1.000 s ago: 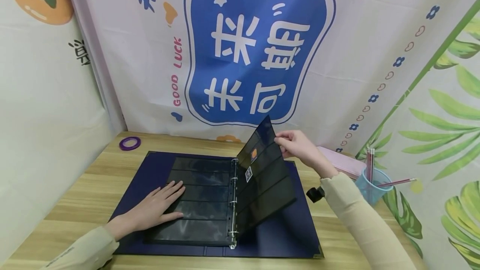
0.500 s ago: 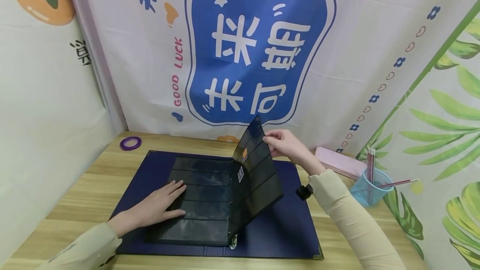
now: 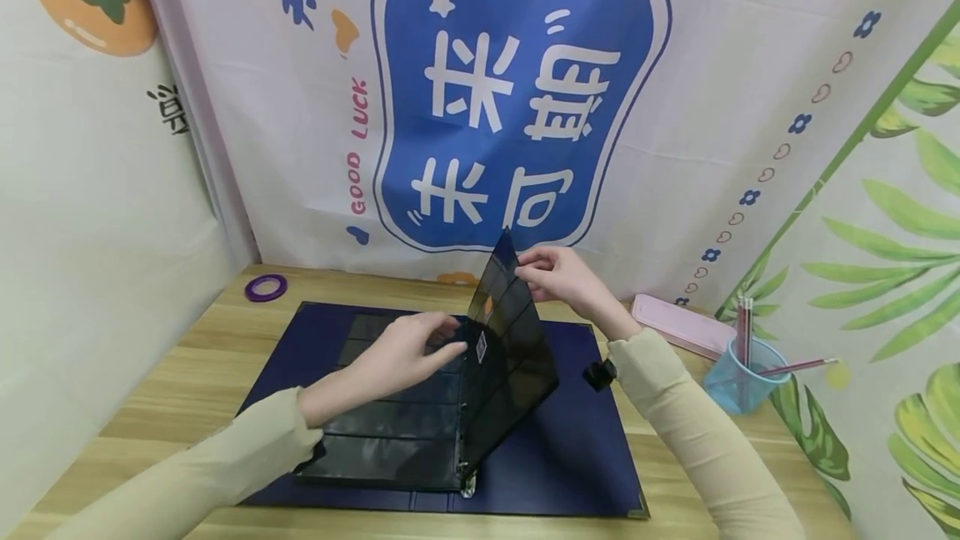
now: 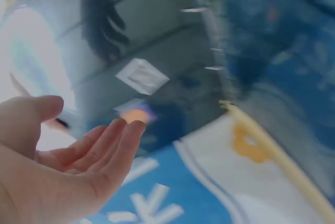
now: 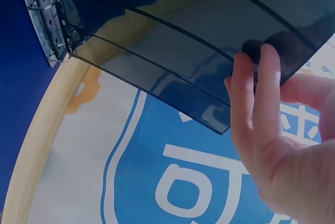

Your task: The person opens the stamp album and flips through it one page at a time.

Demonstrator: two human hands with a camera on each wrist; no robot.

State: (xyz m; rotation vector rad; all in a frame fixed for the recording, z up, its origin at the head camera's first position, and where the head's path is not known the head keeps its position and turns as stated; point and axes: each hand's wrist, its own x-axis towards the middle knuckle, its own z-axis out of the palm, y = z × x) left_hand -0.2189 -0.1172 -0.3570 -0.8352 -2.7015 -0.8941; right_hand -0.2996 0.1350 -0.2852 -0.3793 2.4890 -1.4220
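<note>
A dark blue ring binder [image 3: 570, 440] lies spread on the table, with black pocket pages [image 3: 382, 448] on its left side. One black pocket page [image 3: 517, 373] stands raised near the rings; my right hand [image 3: 558, 277] pinches its outer edge close to the top corner. Two small stamp-like pieces show in that page, one whitish [image 4: 142, 76] and one with an orange patch [image 4: 135, 115]. My left hand [image 3: 397, 352] hovers over the left pages, fingers loosely bent toward the raised page and holding nothing. In the right wrist view, metal rings [image 5: 44, 7] run along the binder's spine.
A purple tape roll [image 3: 266, 287] sits at the back left of the wooden table [image 3: 150, 390]. At the right stand a pink case [image 3: 682, 325] and a blue cup [image 3: 742, 377] with several pencils. A printed cloth [image 3: 675, 148] hangs behind.
My right hand has swung the raised page leftward, more upright. My left hand has lifted off the left pages and moved right and up toward the raised page.
</note>
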